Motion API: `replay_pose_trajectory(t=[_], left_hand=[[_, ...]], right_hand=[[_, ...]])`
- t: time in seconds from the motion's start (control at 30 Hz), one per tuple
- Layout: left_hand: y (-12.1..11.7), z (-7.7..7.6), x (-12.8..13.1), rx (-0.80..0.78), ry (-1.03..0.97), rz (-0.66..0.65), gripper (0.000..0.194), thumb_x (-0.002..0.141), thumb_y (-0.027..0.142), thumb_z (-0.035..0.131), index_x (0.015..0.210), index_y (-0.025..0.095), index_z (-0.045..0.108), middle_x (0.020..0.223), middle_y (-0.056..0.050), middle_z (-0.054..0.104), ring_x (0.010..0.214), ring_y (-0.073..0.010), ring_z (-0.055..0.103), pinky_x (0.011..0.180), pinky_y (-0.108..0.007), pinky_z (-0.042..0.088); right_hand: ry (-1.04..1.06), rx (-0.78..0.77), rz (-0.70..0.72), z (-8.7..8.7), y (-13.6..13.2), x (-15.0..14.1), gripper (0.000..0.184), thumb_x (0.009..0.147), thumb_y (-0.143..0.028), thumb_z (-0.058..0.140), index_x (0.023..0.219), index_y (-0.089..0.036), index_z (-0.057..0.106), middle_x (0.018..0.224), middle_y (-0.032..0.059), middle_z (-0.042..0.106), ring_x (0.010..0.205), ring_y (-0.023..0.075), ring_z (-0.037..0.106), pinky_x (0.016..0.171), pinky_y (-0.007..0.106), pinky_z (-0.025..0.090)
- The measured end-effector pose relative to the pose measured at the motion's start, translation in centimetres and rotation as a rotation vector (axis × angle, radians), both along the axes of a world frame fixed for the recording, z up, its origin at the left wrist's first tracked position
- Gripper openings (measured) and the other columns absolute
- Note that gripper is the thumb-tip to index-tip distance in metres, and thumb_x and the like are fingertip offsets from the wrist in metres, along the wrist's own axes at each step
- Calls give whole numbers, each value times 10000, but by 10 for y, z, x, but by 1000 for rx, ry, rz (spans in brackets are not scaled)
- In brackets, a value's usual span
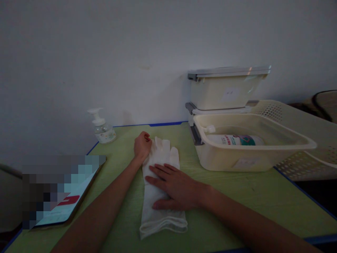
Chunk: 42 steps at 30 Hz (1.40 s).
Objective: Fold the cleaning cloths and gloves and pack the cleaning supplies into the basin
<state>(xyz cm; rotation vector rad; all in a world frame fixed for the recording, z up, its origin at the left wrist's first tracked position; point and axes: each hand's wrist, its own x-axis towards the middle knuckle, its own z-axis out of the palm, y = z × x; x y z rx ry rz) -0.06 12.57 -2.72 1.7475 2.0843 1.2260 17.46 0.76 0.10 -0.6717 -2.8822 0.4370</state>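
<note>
A white rubber glove (160,214) lies flat on the green table (237,196), fingers pointing away from me and cuff toward me. My right hand (175,188) rests flat on the middle of the glove, fingers stretched out to the left. My left hand (142,146) is curled at the glove's far left edge, its fingers closed on the glove's thumb side.
A pump bottle (102,128) stands at the back left by the wall. A tablet (65,196) lies at the left edge. At the right is a cream tub (252,154) holding a lying bottle (234,140), stacked lidded boxes (226,88) behind it and a perforated basket (302,140).
</note>
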Motion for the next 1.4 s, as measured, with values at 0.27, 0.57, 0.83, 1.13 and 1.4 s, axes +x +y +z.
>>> replay_pose_trajectory(t=[0.27,0.57,0.83,1.13,1.4], left_hand=[[-1,0,-1,-17,109,-61,193,712,92,483,739,151,665,815,-68,649,786,-171,608,777,-288,463],[1,9,7,-39,157,-139,211,758,234,498,743,141,687,831,-69,648,826,-188,605,778,-284,458],[3,5,6,-52,205,-188,182,744,213,537,819,171,698,902,-53,670,871,-185,606,797,-283,446],[6,-4,3,-53,270,-206,177,755,239,578,883,170,680,932,-68,640,928,-208,571,812,-318,437],[0,3,8,-21,354,-214,78,754,192,596,788,168,662,942,-70,596,942,-221,538,836,-343,423]], right_hand=[[0,-12,2,1,-1,0,668,853,-554,399,1370,-138,322,1453,175,215,1344,256,193,1095,399,130],[5,6,5,-1,0,0,670,852,-551,401,1368,-130,327,1450,181,224,1341,263,199,1095,398,135],[16,5,8,-1,0,0,667,855,-557,388,1368,-135,326,1449,180,227,1341,263,200,1094,407,139],[27,6,12,-4,1,0,666,854,-550,397,1366,-131,329,1448,184,227,1339,269,202,1091,403,143],[30,-16,9,-3,1,-2,658,846,-520,440,1359,-119,343,1442,196,226,1335,282,214,1084,429,158]])
